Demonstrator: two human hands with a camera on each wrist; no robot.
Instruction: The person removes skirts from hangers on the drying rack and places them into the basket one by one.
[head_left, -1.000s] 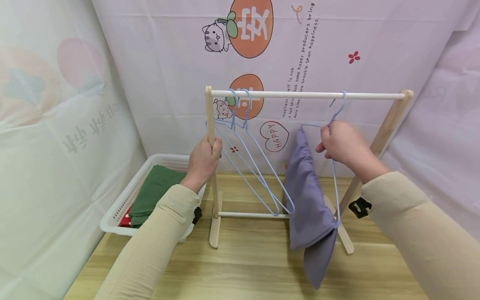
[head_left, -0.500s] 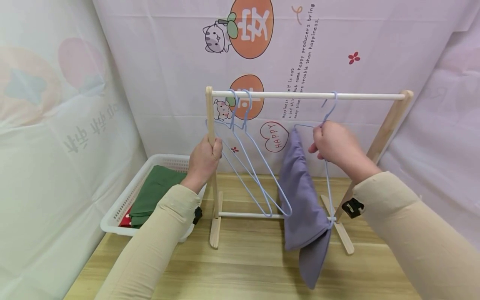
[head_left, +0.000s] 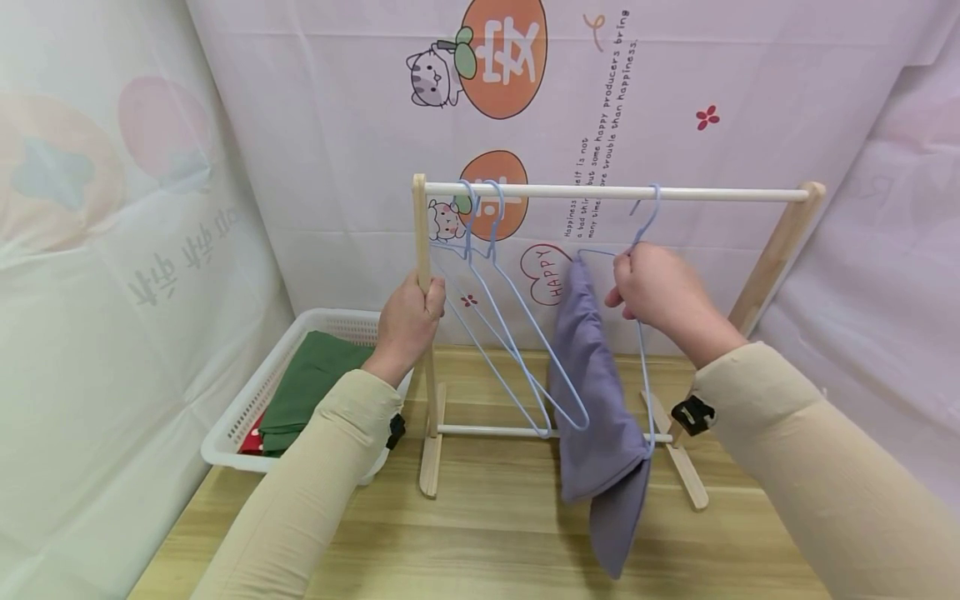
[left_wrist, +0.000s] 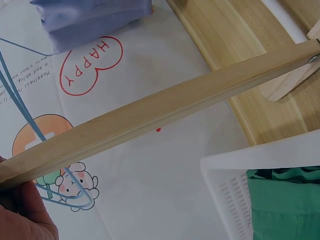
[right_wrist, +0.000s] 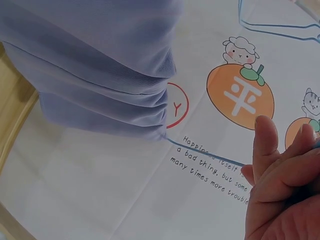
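With my left hand [head_left: 408, 321] I grip the left wooden post [head_left: 422, 229] of a small clothes rack. My right hand [head_left: 660, 287] pinches a blue wire hanger [head_left: 643, 367] just below its hook, which hangs on the white rail [head_left: 720, 194]. A purple garment [head_left: 600, 400] drapes from the far side of that hanger, its lower end hanging down past the rack's bottom bar. In the right wrist view the purple cloth [right_wrist: 100, 70] lies in folds next to the fingers. Two bare blue hangers [head_left: 517, 333] hang on the rail near the left post.
A white plastic basket [head_left: 217, 442] stands left of the rack, holding folded green cloth [head_left: 318, 383] and a bit of red cloth [head_left: 253, 440]. The rack's feet [head_left: 430, 467] rest on a wooden tabletop [head_left: 480, 542]. Printed white sheets [head_left: 330, 108] surround the table.
My right hand has slid the hanger with the purple garment leftward along the rail. My left hand has kept its grip on the post.
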